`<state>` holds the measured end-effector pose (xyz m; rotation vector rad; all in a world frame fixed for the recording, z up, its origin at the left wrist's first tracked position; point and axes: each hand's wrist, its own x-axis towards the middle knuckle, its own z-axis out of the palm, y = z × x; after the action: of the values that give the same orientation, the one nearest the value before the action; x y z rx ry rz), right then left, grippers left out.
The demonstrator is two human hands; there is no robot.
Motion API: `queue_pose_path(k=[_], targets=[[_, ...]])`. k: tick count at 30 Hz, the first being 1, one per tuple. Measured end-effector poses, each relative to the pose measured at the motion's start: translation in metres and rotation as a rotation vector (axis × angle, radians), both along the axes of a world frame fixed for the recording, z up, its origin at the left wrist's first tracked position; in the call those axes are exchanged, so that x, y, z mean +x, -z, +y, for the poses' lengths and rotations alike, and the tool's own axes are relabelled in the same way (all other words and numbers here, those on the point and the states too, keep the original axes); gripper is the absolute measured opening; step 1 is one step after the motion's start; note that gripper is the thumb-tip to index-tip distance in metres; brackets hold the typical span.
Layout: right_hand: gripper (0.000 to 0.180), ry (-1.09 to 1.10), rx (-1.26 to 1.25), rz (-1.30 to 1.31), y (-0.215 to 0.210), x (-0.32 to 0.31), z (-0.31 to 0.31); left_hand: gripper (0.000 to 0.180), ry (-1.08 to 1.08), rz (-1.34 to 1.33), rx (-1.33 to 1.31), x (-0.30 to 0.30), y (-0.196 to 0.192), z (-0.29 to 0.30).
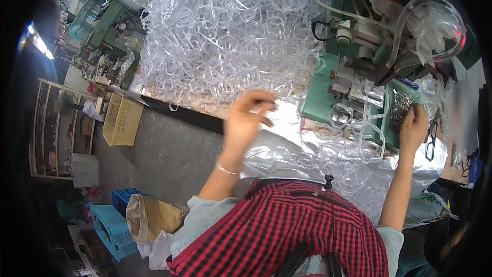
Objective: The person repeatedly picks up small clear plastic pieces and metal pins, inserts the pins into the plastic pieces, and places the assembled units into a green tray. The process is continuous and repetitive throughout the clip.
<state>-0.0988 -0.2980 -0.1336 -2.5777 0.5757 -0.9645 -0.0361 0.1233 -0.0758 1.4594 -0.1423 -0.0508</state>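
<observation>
My left hand (245,123) is raised over the near edge of the bench, its fingers curved and the thumb apart, with nothing visible in it. Slightly blurred, it hovers beside the big heap of clear plastic eyeglass frames (230,31). At the right, my right hand (414,129) dips its fingertips into a green tray (388,136) of small metal parts (401,105). Those fingers are bent together, and whatever they pinch is hidden. Between the hands, a clear eyeglass frame (372,142) rests by the metal fixture (353,84) of a green bench machine.
Shiny foil (279,156) covers the bench front, with more clear frames (353,179) heaped near my apron. Black-handled scissors (431,141) lie right of the tray. A clear hose (397,36) arches over the machine. Yellow crate (123,120) and blue basket (114,231) stand at the left.
</observation>
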Motion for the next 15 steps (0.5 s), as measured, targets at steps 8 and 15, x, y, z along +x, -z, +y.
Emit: queue_pose_path(k=[8, 15], targets=[[0.023, -0.104, 0.348, -0.095, -0.007, 0.023, 0.011, 0.026, -0.797, -0.261, 1.107, 0.116, 0.046, 0.135], [0.021, -0.013, 0.414, -0.094, 0.006, -0.013, 0.003, 0.035, -0.810, -0.002, 0.929, 0.140, 0.077, 0.108]])
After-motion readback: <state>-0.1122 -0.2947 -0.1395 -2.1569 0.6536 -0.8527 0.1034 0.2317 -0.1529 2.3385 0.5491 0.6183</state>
